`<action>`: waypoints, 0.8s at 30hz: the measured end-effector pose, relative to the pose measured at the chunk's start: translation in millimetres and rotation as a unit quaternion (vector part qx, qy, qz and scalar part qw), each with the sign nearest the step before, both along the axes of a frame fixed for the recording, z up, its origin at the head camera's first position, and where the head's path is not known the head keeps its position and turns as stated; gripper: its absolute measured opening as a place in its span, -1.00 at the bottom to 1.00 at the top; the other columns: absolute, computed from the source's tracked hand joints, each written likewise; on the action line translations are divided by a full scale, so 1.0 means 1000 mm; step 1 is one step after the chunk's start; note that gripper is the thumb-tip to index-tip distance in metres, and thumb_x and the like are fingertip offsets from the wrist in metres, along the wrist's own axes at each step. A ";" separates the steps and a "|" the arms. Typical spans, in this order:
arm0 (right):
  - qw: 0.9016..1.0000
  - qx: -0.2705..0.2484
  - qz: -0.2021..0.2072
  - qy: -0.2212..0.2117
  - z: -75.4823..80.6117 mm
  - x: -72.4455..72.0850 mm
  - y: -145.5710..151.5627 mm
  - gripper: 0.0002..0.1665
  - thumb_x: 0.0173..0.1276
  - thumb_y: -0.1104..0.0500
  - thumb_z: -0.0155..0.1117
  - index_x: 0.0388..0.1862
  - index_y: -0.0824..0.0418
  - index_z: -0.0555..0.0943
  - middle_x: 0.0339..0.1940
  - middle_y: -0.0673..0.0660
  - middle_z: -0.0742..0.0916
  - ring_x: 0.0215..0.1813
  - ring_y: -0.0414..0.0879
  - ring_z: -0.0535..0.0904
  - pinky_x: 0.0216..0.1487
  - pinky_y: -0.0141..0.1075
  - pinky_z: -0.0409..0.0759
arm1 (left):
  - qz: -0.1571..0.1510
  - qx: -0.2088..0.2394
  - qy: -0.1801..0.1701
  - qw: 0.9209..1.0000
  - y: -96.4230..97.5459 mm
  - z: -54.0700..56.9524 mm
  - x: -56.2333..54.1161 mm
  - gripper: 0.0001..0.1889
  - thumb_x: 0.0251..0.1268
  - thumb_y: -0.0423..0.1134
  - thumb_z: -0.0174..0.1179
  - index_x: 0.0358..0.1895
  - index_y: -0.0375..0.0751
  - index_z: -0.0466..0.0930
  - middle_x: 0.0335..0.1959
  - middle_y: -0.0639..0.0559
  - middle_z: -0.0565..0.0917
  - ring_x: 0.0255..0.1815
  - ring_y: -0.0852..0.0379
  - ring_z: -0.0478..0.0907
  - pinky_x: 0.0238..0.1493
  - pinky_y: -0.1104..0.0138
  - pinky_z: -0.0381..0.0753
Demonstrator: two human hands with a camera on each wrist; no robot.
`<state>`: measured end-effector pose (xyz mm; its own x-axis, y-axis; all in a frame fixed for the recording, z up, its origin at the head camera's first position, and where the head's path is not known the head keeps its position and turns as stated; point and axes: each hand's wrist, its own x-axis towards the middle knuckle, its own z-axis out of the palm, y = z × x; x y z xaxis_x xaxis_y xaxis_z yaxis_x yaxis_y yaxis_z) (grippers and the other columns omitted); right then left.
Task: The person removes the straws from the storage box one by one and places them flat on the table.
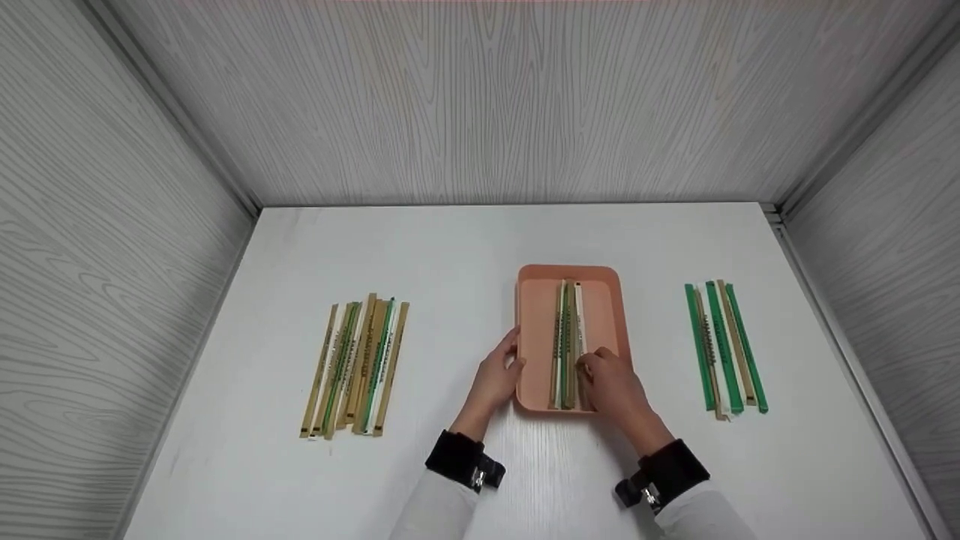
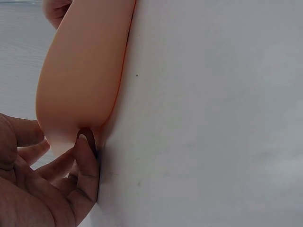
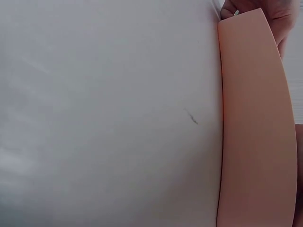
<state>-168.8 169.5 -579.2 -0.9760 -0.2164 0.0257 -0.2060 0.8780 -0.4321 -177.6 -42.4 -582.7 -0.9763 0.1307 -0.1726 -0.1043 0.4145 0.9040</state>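
Note:
A pink rectangular tray (image 1: 535,337) holds several long, slim paper-wrapped sticks (image 1: 566,330) in brown, green and white, lying side by side lengthwise. My left hand (image 1: 495,379) grips the tray's left side near its front. In the left wrist view, curled fingers (image 2: 87,165) press against the tray's outer wall (image 2: 85,80) by its corner. My right hand (image 1: 615,386) reaches over the tray's front right, fingertips pinching the rightmost white wrapped stick (image 1: 579,315) toward its near end. In the right wrist view the tray wall (image 3: 255,118) hides most of that hand.
Left of the tray lies a larger bunch of similar wrapped sticks (image 1: 356,367) in brown, green and white. On the right is a smaller group (image 1: 724,349), mostly green. Grey wood-grain panels (image 1: 480,105) enclose the white table (image 1: 465,247) at the back and sides.

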 end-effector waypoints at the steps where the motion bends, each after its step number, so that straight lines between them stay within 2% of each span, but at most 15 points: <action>1: 1.000 -0.002 -0.002 0.001 0.000 0.000 0.000 -0.87 0.36 0.29 0.28 -0.16 0.27 0.71 -0.32 0.10 0.62 -0.33 -0.06 0.57 -0.33 -0.20 0.58 | 0.000 0.000 0.000 1.000 0.000 0.000 0.000 -0.40 0.48 -0.33 0.04 0.53 -0.08 0.16 0.20 -0.20 0.55 0.35 -0.16 0.34 0.34 -0.04 0.26; 15: 0.998 -0.004 -0.002 0.064 -0.005 -0.001 0.002 -0.96 0.25 0.38 0.33 -0.32 0.36 0.69 -0.44 0.15 0.64 -0.40 0.00 0.60 -0.39 -0.17 0.59 | 0.002 0.003 -0.003 1.000 0.000 0.000 0.001 -0.40 0.49 -0.33 0.04 0.53 -0.05 0.16 0.22 -0.21 0.53 0.31 -0.18 0.37 0.29 -0.06 0.32; 24: 0.997 0.000 -0.025 0.072 -0.005 0.000 0.000 -0.94 0.27 0.35 0.34 -0.29 0.34 0.69 -0.47 0.16 0.66 -0.41 0.01 0.61 -0.39 -0.15 0.59 | 0.003 0.002 0.000 1.000 0.000 -0.002 0.000 -0.40 0.48 -0.34 0.04 0.53 -0.06 0.17 0.21 -0.20 0.54 0.32 -0.17 0.37 0.31 -0.04 0.30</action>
<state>-168.8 170.0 -584.6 -0.9716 -0.1685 0.1660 -0.2226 0.8886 -0.4010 -177.5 -42.5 -584.2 -0.9772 0.1248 -0.1717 -0.1065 0.4111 0.9053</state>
